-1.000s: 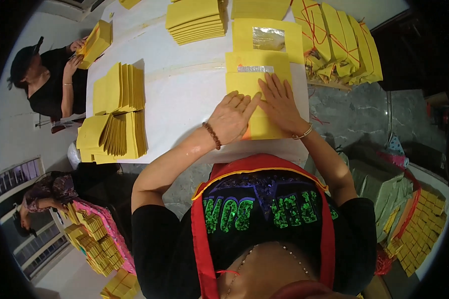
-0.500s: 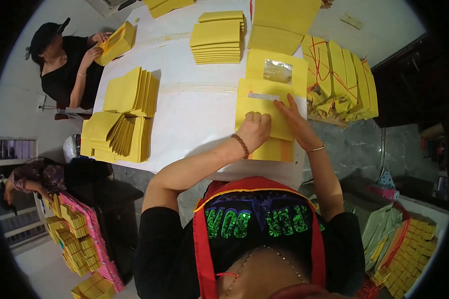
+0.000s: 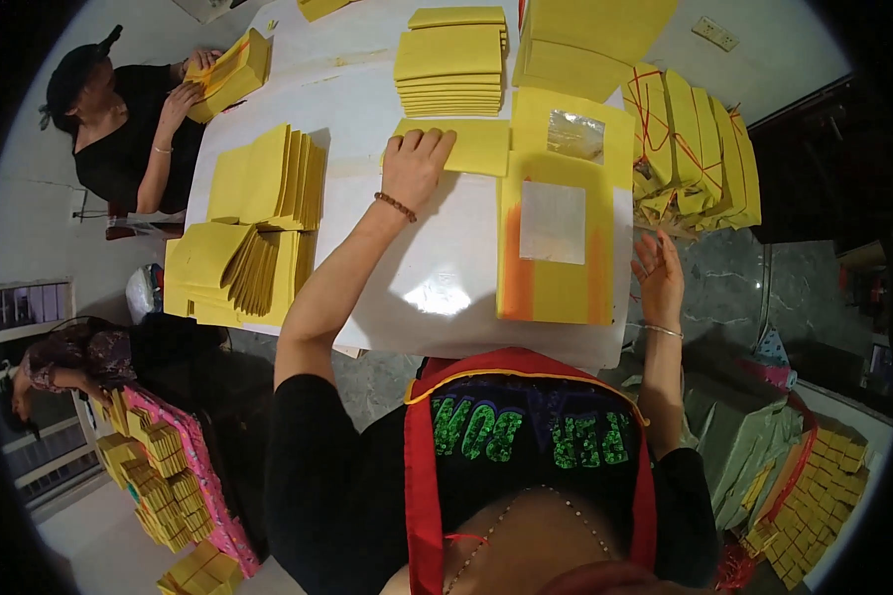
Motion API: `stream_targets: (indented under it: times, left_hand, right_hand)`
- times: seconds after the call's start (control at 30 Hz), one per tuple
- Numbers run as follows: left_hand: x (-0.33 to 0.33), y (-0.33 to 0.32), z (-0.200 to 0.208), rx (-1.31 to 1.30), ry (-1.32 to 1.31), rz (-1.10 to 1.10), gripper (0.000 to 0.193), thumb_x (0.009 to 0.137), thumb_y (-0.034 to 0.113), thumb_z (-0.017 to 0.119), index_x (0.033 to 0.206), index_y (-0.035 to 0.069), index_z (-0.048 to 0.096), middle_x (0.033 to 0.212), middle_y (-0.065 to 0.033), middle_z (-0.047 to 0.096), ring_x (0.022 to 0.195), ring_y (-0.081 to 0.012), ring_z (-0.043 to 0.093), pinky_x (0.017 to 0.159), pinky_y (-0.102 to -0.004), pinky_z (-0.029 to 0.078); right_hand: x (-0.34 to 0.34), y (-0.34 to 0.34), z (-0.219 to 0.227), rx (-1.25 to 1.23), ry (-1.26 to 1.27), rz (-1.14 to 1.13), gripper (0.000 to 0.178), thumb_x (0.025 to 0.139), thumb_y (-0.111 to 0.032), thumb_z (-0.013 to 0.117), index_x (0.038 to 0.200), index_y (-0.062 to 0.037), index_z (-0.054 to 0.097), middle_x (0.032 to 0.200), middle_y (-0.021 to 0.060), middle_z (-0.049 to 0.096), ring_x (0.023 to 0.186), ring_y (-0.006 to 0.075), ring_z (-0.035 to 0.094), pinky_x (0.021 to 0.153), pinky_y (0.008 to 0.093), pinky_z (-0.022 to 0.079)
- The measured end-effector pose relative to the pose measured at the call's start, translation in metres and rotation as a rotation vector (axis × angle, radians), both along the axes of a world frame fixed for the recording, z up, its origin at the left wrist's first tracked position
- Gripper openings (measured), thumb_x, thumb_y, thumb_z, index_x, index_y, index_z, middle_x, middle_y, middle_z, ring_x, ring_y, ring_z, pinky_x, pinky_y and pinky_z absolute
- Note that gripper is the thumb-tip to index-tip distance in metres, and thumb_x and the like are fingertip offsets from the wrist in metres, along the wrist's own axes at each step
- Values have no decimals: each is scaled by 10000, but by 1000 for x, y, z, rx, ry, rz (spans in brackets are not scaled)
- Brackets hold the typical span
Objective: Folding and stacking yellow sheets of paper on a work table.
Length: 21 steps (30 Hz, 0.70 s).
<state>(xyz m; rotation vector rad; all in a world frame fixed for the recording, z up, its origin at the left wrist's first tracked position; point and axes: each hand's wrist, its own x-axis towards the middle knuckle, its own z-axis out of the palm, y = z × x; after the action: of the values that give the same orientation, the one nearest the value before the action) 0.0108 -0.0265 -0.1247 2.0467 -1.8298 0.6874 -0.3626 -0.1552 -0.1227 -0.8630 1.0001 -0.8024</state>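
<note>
Stacked yellow paper [image 3: 449,69], tied bundles [image 3: 700,144] and a worktable [image 3: 355,111] mark this as a workshop.

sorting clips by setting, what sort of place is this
Probably a small workshop for paper goods: stacks of folded yellow paper on a white table, yellow bundles tied with red string, and a co-worker handling a yellow piece.

Yellow sheet [image 3: 558,286]: flat, unfolded; 1 pale square patch [image 3: 553,223] near the middle, 2 orange bands [image 3: 512,263] lengthwise. Yellow packet [image 3: 480,149]: folded, oblong, crosswise, left of the sheet's far end; contact between them unclear.
</note>
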Motion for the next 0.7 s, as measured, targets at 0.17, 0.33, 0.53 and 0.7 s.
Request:
stream_targets:
  times: [0.17,0.33,0.53,0.7]
  left_hand:
    - [22,-8,-69,199,-13,56,472,731,143,580,1194,203,512,1146,-32,519,819,-211,496,686,-342,375]
    - [21,-13,-73,310,-69,96,507,775,302,585,1260,227,454,1217,-88,468,899,-243,462,725,-394,360]
    - [24,-8,-91,322,61,53,594,845,582,391,1319,226,393,1312,-142,362,1158,-301,334,916,-498,258]
    - [26,-10,-105,290,132,72,572,866,545,379,1344,230,363,1350,-138,324,1227,-312,273,973,-535,196]
  right_hand:
    - [9,19,-1,-84,105,-36,357,912,-306,499,1216,-120,485,1083,16,578,987,124,536,819,303,400]
    - [10,29,0,-155,184,-44,283,907,-241,526,1158,-109,531,1025,0,601,939,98,554,788,262,413]
    - [19,44,-5,-207,245,-43,262,904,-224,536,1136,-104,552,1010,1,610,928,89,559,764,236,423]
    - [18,54,-3,-263,304,-104,278,895,-253,549,1125,-96,562,1005,-2,610,940,77,545,776,233,400]
